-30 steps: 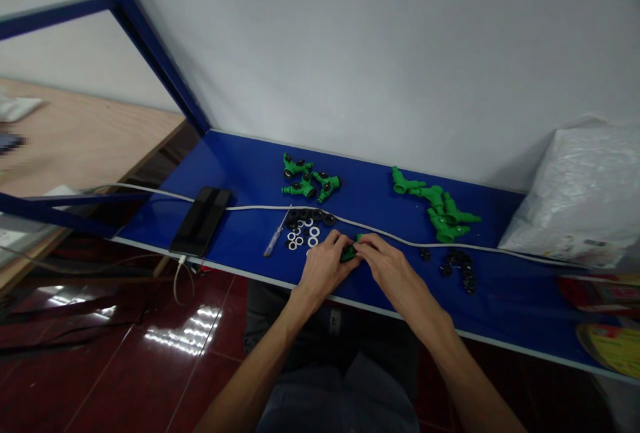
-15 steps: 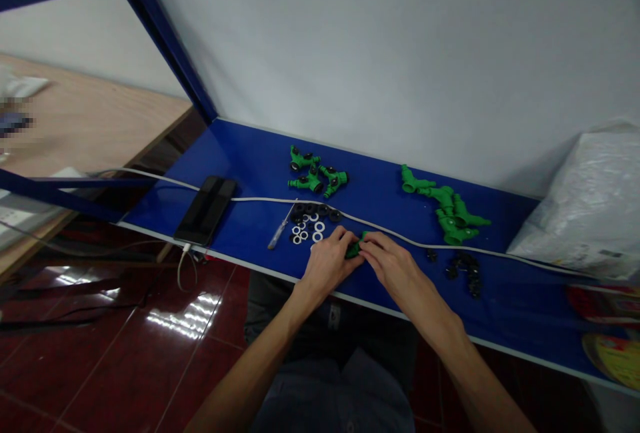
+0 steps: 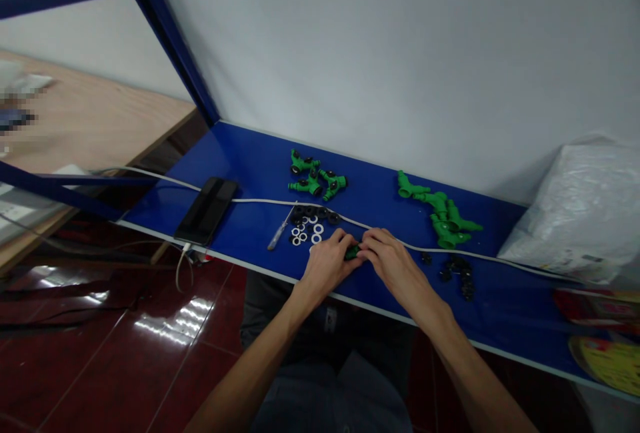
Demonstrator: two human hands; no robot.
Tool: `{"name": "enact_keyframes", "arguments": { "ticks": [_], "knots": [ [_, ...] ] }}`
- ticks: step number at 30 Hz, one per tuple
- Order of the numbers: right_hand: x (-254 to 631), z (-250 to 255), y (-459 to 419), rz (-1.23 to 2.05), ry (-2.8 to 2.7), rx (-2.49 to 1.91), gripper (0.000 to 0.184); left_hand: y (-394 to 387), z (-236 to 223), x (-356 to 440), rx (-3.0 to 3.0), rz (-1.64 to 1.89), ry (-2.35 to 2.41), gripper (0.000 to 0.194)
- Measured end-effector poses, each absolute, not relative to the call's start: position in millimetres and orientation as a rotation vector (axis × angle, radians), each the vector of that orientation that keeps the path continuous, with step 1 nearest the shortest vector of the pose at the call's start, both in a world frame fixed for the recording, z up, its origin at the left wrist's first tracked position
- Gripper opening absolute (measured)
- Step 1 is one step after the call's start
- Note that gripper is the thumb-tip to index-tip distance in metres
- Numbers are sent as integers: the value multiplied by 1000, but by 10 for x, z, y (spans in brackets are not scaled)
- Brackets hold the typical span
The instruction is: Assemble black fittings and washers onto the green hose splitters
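Note:
Close to the front edge of the blue shelf, my left hand [image 3: 327, 263] and my right hand [image 3: 389, 256] are closed together on a green plastic hose splitter [image 3: 352, 252]. Fingers cover most of that piece. Left of my hands lie several white ring washers [image 3: 319, 229] and black rings [image 3: 310, 211], beside a screwdriver [image 3: 278, 235] with a clear handle. Right of my right hand is a cluster of small black parts [image 3: 465, 276]. Behind, green splitters with black fittings [image 3: 333, 183] sit at the left, and several bare green splitter bodies [image 3: 445, 209] at the right.
A white cable [image 3: 265, 201] runs along the blue shelf [image 3: 240, 146] behind my hands. A black phone [image 3: 206, 211] with a plugged-in cable lies at the left. A plastic-wrapped package [image 3: 575, 213] and a yellow round item [image 3: 607, 361] occupy the right end.
My head view has shifted slightly, moving the right-hand things a little left. My right-hand fingers have turned slightly over the green splitter, which shows less now. Both hands keep their hold.

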State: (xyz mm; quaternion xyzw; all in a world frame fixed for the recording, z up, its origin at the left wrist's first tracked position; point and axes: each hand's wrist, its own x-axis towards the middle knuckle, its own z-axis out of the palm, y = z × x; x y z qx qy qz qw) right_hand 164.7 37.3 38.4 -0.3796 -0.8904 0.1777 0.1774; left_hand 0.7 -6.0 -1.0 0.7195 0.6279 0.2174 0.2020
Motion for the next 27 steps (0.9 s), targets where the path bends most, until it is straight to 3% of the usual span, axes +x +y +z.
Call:
{"name": "enact_keyframes", "arguments": {
  "ticks": [4, 10, 14, 19, 27],
  "knots": [
    [1771, 375, 291, 364, -2480, -1104, 18, -71, 0, -3, 2004, 628, 1754, 25],
    [2441, 261, -136, 89, -2271, -1510, 50, -70, -16, 4, 1975, 657, 1770, 30],
    [2721, 84, -347, 196, -2244, -1704, 65, -57, -19, 6, 1966, 676, 1773, 29],
    [2689, 151, -267, 259, -2110, -1754, 49, -48, -18, 7, 1973, 693, 1778, 28],
    [2258, 836, -60, 658, -1876, -1464, 25, -48, -19, 10, 1976, 701, 1796, 27]
  ]
}}
